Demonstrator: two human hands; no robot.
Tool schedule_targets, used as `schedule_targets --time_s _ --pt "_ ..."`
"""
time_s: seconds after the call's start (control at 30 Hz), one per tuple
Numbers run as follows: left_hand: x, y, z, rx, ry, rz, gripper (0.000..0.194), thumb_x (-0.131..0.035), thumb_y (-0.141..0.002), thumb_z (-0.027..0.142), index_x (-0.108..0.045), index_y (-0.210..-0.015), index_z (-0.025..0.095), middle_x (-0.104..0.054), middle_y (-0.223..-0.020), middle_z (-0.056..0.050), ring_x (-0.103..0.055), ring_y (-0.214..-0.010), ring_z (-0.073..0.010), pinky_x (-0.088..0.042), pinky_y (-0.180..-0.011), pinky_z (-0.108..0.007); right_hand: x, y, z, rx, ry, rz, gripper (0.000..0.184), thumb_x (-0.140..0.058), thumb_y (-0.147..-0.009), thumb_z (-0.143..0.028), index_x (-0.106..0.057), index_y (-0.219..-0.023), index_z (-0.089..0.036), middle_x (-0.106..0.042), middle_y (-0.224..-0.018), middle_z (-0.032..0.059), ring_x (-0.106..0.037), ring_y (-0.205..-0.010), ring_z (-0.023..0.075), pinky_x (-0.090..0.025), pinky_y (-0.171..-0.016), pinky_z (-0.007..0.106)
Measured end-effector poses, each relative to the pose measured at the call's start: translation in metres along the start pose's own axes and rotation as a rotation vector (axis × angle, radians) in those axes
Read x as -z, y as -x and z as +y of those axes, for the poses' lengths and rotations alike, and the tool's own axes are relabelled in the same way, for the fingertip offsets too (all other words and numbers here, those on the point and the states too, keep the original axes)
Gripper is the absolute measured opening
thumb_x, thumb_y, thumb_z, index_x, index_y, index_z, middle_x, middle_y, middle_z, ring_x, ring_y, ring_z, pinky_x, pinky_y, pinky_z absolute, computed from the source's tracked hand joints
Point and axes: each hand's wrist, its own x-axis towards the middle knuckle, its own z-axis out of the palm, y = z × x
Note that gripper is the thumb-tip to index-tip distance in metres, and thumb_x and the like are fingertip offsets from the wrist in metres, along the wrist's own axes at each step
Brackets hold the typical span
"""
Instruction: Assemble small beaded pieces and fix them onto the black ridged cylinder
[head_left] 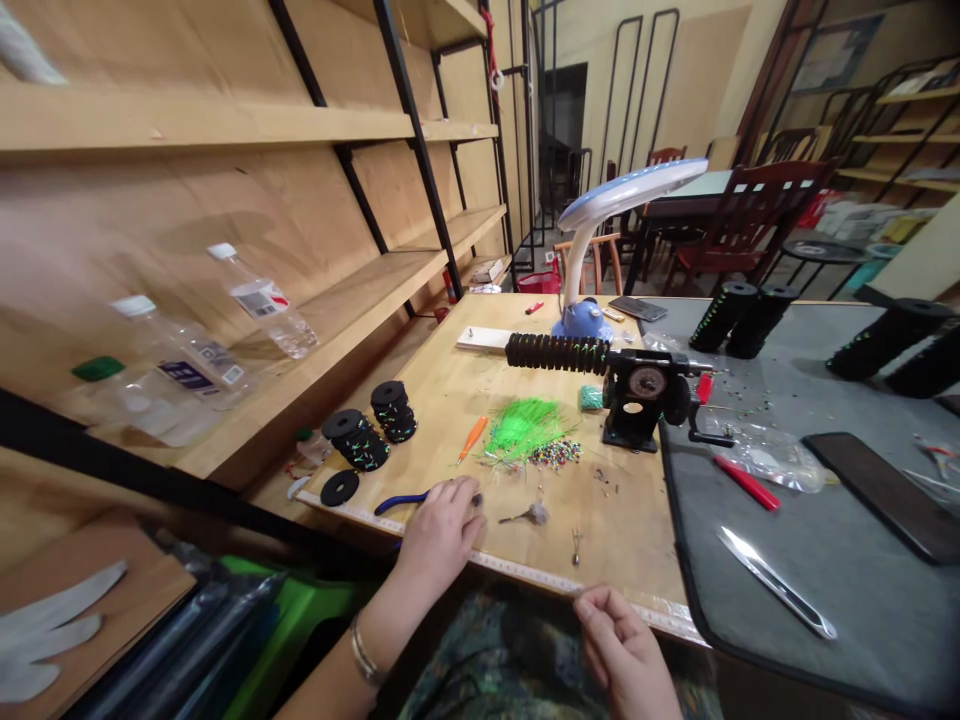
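Observation:
My left hand (442, 525) lies at the table's front edge, fingers curled over blue-handled pliers (397, 501); the palm hides most of the tool. Lower right, my right hand (621, 645) is closed in a pinch just off the edge, and anything between its fingertips is too small to make out. Between the hands lie a small greyish feathery piece (535, 513) on a thin stem and a small metal piece (576, 548). Beyond them are a heap of bright green strands (525, 430), multicoloured beads (556, 454) and an orange pointed tool (473, 438).
A black hand-cranked winder (636, 395) holds a row of black foam spools (559, 352). More spools (356, 438) stand at left. A blue-white lamp (585, 320) rises behind. On the grey mat (705, 560) lie a silver cutter (776, 582), red pen-like tool (748, 483) and phone (885, 495).

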Motion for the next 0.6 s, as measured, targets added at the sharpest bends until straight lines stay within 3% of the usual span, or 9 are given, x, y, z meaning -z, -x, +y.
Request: schedule_targets --time_s 0.13,0.27,0.4,0.5,0.6 --pt "0.006 0.006 0.029 -0.058 -0.011 0.086 0.027 -0.058 -0.084 0.017 -0.059 -0.11 0.017 -0.064 -0.116 -0.013 -0.053 -0.11 -0.0321 -0.045 -0.094 -0.05 -0.005 0.004 -0.004 0.007 -0.02 0.052 0.051 -0.068 -0.068 -0.067 -0.053 -0.072 -0.019 -0.028 -0.042 -0.014 -0.019 -0.037 0.0042 -0.013 -0.04 0.018" --pt "-0.01 -0.002 0.059 -0.077 0.126 -0.036 0.035 -0.054 -0.083 0.01 -0.057 -0.116 0.019 -0.066 -0.107 -0.01 -0.057 -0.1 -0.0269 -0.048 -0.088 -0.042 -0.01 0.006 -0.005 0.04 -0.03 0.112 0.049 -0.068 -0.07 -0.066 -0.053 -0.07 -0.019 -0.027 -0.04 -0.0142 -0.017 -0.037 0.0041 -0.011 -0.04 0.019" --pt "-0.03 -0.012 0.067 0.01 0.231 -0.069 0.035 -0.045 -0.081 0.003 -0.059 -0.11 0.015 -0.066 -0.1 -0.012 -0.058 -0.098 -0.0282 -0.047 -0.087 -0.045 -0.006 0.007 0.0 0.049 -0.052 0.12 0.047 -0.069 -0.071 -0.063 -0.053 -0.072 -0.019 -0.026 -0.041 -0.0145 -0.017 -0.037 0.0036 -0.01 -0.04 0.019" --pt "-0.033 -0.003 0.07 0.068 0.525 -0.084 0.026 -0.048 -0.082 0.009 -0.06 -0.104 0.017 -0.065 -0.095 -0.01 -0.06 -0.092 -0.0253 -0.048 -0.085 -0.042 -0.002 0.007 0.003 0.031 -0.064 0.115 0.047 -0.071 -0.069 -0.063 -0.053 -0.071 -0.019 -0.026 -0.04 -0.0147 -0.017 -0.035 0.0032 -0.01 -0.039 0.019" --pt "-0.032 0.018 0.077 0.233 1.028 -0.3 0.015 -0.058 -0.082 0.023 -0.057 -0.095 0.017 -0.061 -0.079 -0.004 -0.061 -0.072 -0.0179 -0.05 -0.062 -0.028 0.0 0.007 0.005 0.035 -0.076 0.104 0.046 -0.071 -0.07 -0.062 -0.053 -0.07 -0.019 -0.028 -0.039 -0.0145 -0.018 -0.034 0.0028 -0.01 -0.039 0.019"
